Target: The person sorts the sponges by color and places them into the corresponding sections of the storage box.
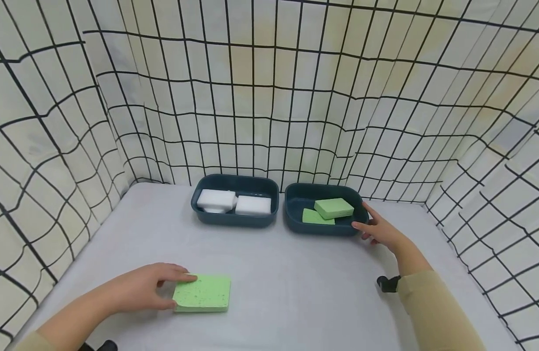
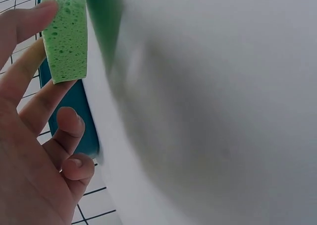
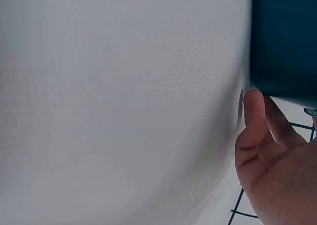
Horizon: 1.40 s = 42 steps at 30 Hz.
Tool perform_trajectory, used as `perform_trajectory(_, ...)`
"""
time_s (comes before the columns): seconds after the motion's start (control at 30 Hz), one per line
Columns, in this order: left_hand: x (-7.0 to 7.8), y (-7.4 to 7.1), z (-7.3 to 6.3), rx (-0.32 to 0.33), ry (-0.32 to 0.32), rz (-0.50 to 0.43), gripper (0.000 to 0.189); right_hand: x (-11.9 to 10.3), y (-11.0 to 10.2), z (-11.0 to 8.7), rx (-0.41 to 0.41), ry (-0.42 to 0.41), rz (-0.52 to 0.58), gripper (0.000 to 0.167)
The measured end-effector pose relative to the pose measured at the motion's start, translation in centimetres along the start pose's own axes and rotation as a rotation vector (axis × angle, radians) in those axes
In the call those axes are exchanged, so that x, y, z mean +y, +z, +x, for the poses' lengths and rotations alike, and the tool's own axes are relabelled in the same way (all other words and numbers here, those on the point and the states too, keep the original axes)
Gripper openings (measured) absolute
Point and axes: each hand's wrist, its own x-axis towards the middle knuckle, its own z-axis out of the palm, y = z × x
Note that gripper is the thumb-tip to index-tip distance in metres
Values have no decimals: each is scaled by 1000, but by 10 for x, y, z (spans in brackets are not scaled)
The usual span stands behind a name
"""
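Note:
My left hand point(image 1: 142, 288) pinches a green sponge point(image 1: 208, 292) by its left edge, with the thumb at the near corner and fingers over the top. In the left wrist view the porous sponge point(image 2: 69, 36) sits between thumb and fingers, while the last two fingers curl free of it. My right hand point(image 1: 383, 233) holds the right end of a dark blue bin point(image 1: 313, 228), thumb at the near corner and index finger by the right rim. In the right wrist view, fingertips are right at the lower corner of the bin point(image 3: 285, 41). Two green sponges point(image 1: 334, 208) lie inside that bin.
Left of that bin stands a similar dark blue bin point(image 1: 234, 220) with several white sponges point(image 1: 253, 205). Both are on a white-covered table point(image 1: 291, 287), close to the back. Black wire grid panels point(image 1: 269, 97) enclose the table at the back and both sides.

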Motion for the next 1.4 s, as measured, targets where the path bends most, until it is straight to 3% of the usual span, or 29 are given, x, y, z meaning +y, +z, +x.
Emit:
perform_trajectory(0.27, 7, -13, 19, 13, -4, -47, 57, -1, -2, -2, 6, 12, -12, 97)
perform_trajectory(0.5, 15, -22, 47, 64, 11, -58, 57, 4, -2, 0, 5, 6, -9, 98)
perform_trajectory(0.77, 32, -24, 92, 152, 26, -31, 55, 4, -2, 1, 10, 7, -3, 98)
perform_trajectory(0.93, 47, -30, 121, 204, 77, -10, 53, 3, -2, 1, 9, 6, -2, 98)
perform_trajectory(1.2, 69, -41, 172, 194, 39, -33, 56, 2, -3, 0, 5, -2, 9, 98)
perform_trajectory(1.4, 81, -43, 200, 188, 39, -46, 56, 2, -2, 2, -4, -9, 36, 96)
